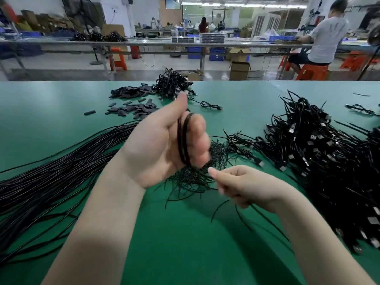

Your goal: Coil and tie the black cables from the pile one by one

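Observation:
My left hand [162, 145] is raised palm up over the green table [185, 233], fingers curled round a black cable coil [184, 140] of a few loops. Just below and to its right, my right hand [242, 186] is blurred, with its fingers curled; thin black strands trail from under it, so it seems to pinch a twist tie. A heap of thin black twist ties [197, 173] lies under both hands. Long straight black cables [51, 173] lie in a bundle at the left.
A big pile of black USB cables [329, 161] fills the right side. A smaller cable heap [172, 83] and several black sleeves [133, 103] lie at the far edge. Beyond the table are benches, orange stools and a seated person [322, 38].

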A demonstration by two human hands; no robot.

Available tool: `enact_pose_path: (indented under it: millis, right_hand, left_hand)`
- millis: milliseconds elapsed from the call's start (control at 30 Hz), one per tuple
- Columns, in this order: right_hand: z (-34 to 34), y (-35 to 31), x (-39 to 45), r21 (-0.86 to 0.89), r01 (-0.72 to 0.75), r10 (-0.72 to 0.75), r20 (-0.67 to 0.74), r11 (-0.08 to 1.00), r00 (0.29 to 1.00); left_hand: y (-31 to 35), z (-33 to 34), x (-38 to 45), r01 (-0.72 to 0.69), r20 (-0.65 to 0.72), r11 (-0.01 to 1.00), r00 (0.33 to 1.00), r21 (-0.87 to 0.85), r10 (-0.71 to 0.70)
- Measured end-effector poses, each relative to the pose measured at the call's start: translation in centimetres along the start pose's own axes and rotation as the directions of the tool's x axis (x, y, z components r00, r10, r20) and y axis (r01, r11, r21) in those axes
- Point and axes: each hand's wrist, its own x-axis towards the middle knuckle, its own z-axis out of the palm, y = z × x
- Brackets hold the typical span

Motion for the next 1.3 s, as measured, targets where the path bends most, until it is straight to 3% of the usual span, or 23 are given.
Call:
enact_pose_path:
  millis: [67, 133, 200, 267, 333, 400, 433, 500, 567, 600, 667, 733, 833, 900, 967, 1067, 1200, 1300]
  right_hand:
    - [-1.2, -0.3, -0.6, -0.072, 0.015, -0.029, -0.193, 0.997, 0.981]
    - [-2.2, -1.1, -1.4, 0.009, 0.143, -0.132, -0.34, 0.99, 0.931]
    - [-2.3, -2.5, -2.3, 0.135, 0.312, -0.248, -0.357, 0.94, 0.901]
    - [-1.3, -3.9, -3.2, 0.212, 0.445, -0.408, -0.198, 0.87, 0.891]
    - [-0.1, -4.0, -3.4, 0.267, 0.447, -0.477, 0.058, 0.854, 0.877]
    - [0.7, -3.0, -2.7, 0.217, 0.314, -0.367, 0.282, 0.924, 0.886]
    - [0.9, -2.2, -2.0, 0.137, 0.245, -0.276, 0.312, 0.96, 0.909]
    - [0.7, -0.8, -0.6, -0.054, 0.125, -0.116, 0.142, 0.991, 0.983]
    - [-0.2, -0.4, -0.4, -0.157, 0.055, -0.081, -0.163, 0.986, 0.983]
    - [-0.7, -0.5, -0.6, -0.153, 0.072, -0.113, -0.276, 0.986, 0.954]
    - [-1.7, -1.2, -1.2, -0.092, 0.183, -0.205, -0.41, 0.979, 0.889]
    - [-1.9, -2.7, -2.2, 0.023, 0.338, -0.301, -0.402, 0.941, 0.865]
    - [0.0, -4.4, -3.3, 0.104, 0.483, -0.456, -0.204, 0.87, 0.866]
    - [1.3, -4.5, -3.0, 0.093, 0.48, -0.472, -0.096, 0.872, 0.876]
    - [2.0, -4.1, -2.3, 0.089, 0.397, -0.394, -0.053, 0.913, 0.918]
    - [2.0, -3.5, -1.4, 0.077, 0.306, -0.298, -0.104, 0.949, 0.949]
    - [1.3, -3.0, -1.2, 0.042, 0.366, -0.351, -0.199, 0.93, 0.915]
    - [1.8, -3.2, -1.1, 0.083, 0.442, -0.419, -0.205, 0.893, 0.885]
  left_hand:
    - [-0.2, 0.0, -0.3, 0.123, 0.064, 0.965, 0.988, 0.232, -0.141]
    - [-0.9, 0.0, 0.0, 0.27, -0.014, 0.844, 0.955, 0.464, -0.297]
    - [-1.7, 0.4, 0.7, 0.332, -0.149, 0.797, 0.943, 0.504, -0.299]
    - [-2.0, 0.6, 1.4, 0.233, -0.267, 0.911, 0.953, 0.341, -0.143]
    - [-1.4, 0.6, 1.7, 0.02, -0.304, 0.997, 0.953, 0.075, 0.004]
    - [-0.5, 0.7, 1.4, -0.132, -0.27, 0.979, 0.959, -0.158, 0.086]
    - [-0.1, 0.7, 0.9, -0.158, -0.237, 0.965, 0.966, -0.21, 0.107]
    - [0.5, 0.8, 0.0, -0.097, -0.168, 0.988, 0.983, -0.124, 0.075]
    - [0.5, 0.9, -0.5, 0.058, -0.04, 0.993, 0.998, 0.102, -0.054]
    - [0.3, 0.9, -0.6, 0.145, -0.014, 0.962, 0.989, 0.231, -0.146]
    - [-0.5, 1.0, -0.3, 0.265, -0.09, 0.855, 0.964, 0.445, -0.252]
    - [-1.4, 1.1, 0.6, 0.282, -0.214, 0.819, 0.956, 0.499, -0.198]
    - [-1.8, 1.1, 1.6, 0.114, -0.366, 0.956, 0.93, 0.272, -0.007]
    - [-1.4, 0.8, 1.7, -0.048, -0.345, 0.998, 0.937, 0.038, 0.058]
    - [-1.0, 0.9, 1.6, -0.13, -0.277, 0.981, 0.957, -0.143, 0.086]
    - [-1.1, 1.7, 1.5, -0.166, -0.31, 0.97, 0.945, -0.176, 0.105]
    - [-1.7, 2.5, 2.0, -0.155, -0.365, 0.974, 0.927, -0.167, 0.085]
    - [-2.5, 2.7, 2.5, -0.138, -0.318, 0.972, 0.946, -0.192, 0.071]
